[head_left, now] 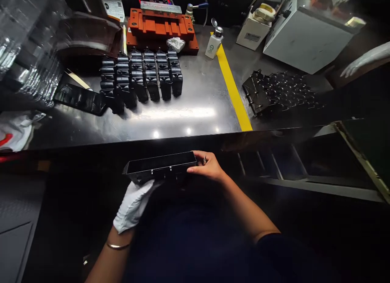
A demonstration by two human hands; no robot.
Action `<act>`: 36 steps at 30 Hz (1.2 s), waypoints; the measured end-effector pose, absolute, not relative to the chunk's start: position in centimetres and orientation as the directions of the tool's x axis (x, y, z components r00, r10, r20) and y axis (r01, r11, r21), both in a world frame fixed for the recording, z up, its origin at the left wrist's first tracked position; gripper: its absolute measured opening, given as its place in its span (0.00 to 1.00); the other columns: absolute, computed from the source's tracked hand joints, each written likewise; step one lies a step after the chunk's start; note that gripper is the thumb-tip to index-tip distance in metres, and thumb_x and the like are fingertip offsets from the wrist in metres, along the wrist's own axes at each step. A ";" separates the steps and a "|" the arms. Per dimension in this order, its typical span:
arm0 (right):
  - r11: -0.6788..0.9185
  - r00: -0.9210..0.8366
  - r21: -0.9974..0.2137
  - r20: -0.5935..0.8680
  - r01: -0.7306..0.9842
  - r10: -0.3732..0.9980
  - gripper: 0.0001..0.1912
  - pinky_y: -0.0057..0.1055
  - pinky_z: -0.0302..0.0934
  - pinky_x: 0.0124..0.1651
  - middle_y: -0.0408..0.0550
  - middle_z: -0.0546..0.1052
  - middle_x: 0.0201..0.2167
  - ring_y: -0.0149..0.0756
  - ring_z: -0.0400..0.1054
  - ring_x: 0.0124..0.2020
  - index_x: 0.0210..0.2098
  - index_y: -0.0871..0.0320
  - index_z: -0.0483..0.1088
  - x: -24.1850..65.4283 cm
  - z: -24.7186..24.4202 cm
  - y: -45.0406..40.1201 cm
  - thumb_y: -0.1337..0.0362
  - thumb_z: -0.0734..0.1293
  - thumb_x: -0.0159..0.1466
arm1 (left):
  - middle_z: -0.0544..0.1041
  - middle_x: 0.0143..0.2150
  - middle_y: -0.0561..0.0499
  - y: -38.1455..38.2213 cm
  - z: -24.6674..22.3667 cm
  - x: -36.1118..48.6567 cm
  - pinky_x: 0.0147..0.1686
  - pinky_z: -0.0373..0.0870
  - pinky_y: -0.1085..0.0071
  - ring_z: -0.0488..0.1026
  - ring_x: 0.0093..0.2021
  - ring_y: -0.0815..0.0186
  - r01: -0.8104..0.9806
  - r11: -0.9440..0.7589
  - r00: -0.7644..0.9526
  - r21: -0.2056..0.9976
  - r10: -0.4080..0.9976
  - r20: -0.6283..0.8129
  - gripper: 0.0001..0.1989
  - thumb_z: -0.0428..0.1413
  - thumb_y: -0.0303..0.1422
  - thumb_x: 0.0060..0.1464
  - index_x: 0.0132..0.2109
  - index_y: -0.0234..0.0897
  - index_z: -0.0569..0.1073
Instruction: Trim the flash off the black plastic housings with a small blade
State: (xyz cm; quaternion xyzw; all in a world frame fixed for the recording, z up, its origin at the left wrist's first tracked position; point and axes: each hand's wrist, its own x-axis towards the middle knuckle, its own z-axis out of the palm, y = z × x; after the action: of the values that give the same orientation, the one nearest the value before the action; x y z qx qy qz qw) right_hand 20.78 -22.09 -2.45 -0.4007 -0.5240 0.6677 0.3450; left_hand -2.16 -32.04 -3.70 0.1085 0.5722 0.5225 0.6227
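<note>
Behind the tabletop's [201,88] front edge, 6 rows of parts [150,73] are set; a long black box [164,172], hiding the left hand's [132,207] grip, is pinched by the right hand [210,167].

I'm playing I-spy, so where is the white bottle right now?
In the head view, the white bottle stands upper middle, at the far end of the yellow stripe, right of the orange block.

The gloved left hand [134,203] supports a black open-topped box [161,168] from below, and the bare right hand [209,167] grips its right end. On the table [201,92], black parts [144,73] stand before an orange-red fixture [163,27], left of a yellow stripe [232,88].
</note>
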 end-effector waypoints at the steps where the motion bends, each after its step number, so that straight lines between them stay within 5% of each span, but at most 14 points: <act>1: -0.244 -0.436 -0.968 -0.197 -0.054 0.878 0.25 0.30 0.66 0.35 0.45 0.77 0.30 0.33 0.69 0.30 0.37 0.62 0.79 20.7 -2.7 -22.2 0.54 0.81 0.44 | 0.82 0.40 0.50 -32.1 -3.8 -1.7 0.50 0.77 0.55 0.79 0.42 0.57 -0.576 0.408 -0.189 0.708 0.776 -0.601 0.28 0.75 0.38 0.33 0.45 0.38 0.78; 11: -0.408 -0.404 -0.908 -0.340 -0.094 0.849 0.28 0.28 0.66 0.37 0.43 0.78 0.30 0.31 0.71 0.31 0.39 0.60 0.77 21.4 -6.0 -22.8 0.53 0.82 0.43 | 0.84 0.40 0.51 -31.4 -3.8 -0.9 0.48 0.76 0.65 0.80 0.41 0.63 -0.517 0.279 -0.304 0.809 0.824 -0.478 0.27 0.76 0.30 0.31 0.43 0.38 0.81; 16: -0.544 -0.467 -0.835 -0.448 -0.086 0.762 0.28 0.25 0.62 0.29 0.40 0.74 0.26 0.27 0.67 0.25 0.35 0.61 0.74 19.5 -7.9 -24.8 0.52 0.82 0.41 | 0.84 0.39 0.50 -30.8 -2.9 0.3 0.52 0.76 0.63 0.81 0.42 0.60 -0.448 0.195 -0.405 0.872 0.825 -0.393 0.20 0.74 0.37 0.37 0.39 0.38 0.82; 25: -0.642 -0.501 -0.760 -0.519 -0.100 0.693 0.34 0.26 0.55 0.17 0.35 0.68 0.18 0.25 0.58 0.15 0.32 0.58 0.67 17.5 -11.1 -26.7 0.42 0.80 0.38 | 0.85 0.42 0.49 -30.5 -2.9 1.0 0.50 0.78 0.61 0.82 0.42 0.57 -0.346 0.173 -0.392 0.922 0.866 -0.310 0.20 0.72 0.30 0.40 0.44 0.39 0.82; 33: -0.600 -0.433 -0.793 -0.507 -0.105 0.745 0.31 0.25 0.57 0.23 0.37 0.71 0.20 0.25 0.61 0.19 0.33 0.60 0.71 18.8 -9.2 -25.5 0.50 0.83 0.38 | 0.84 0.41 0.52 -30.7 -3.0 0.5 0.54 0.75 0.63 0.81 0.44 0.60 -0.496 0.167 -0.405 0.852 0.823 -0.397 0.20 0.73 0.25 0.36 0.40 0.39 0.82; 36: -0.504 -0.352 -0.854 -0.435 -0.131 0.829 0.30 0.25 0.61 0.28 0.39 0.75 0.26 0.25 0.65 0.23 0.36 0.60 0.73 19.2 -7.1 -24.4 0.54 0.83 0.38 | 0.84 0.42 0.52 -30.5 -3.2 -0.2 0.50 0.78 0.63 0.81 0.45 0.60 -0.639 0.179 -0.339 0.748 0.807 -0.483 0.14 0.71 0.28 0.43 0.40 0.41 0.82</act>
State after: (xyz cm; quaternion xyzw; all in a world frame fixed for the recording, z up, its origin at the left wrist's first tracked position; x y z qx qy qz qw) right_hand 19.20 -24.35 -7.06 -0.4653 -0.3748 0.7317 0.3281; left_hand -0.24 -30.50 -3.21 0.0815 0.5156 0.6354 0.5690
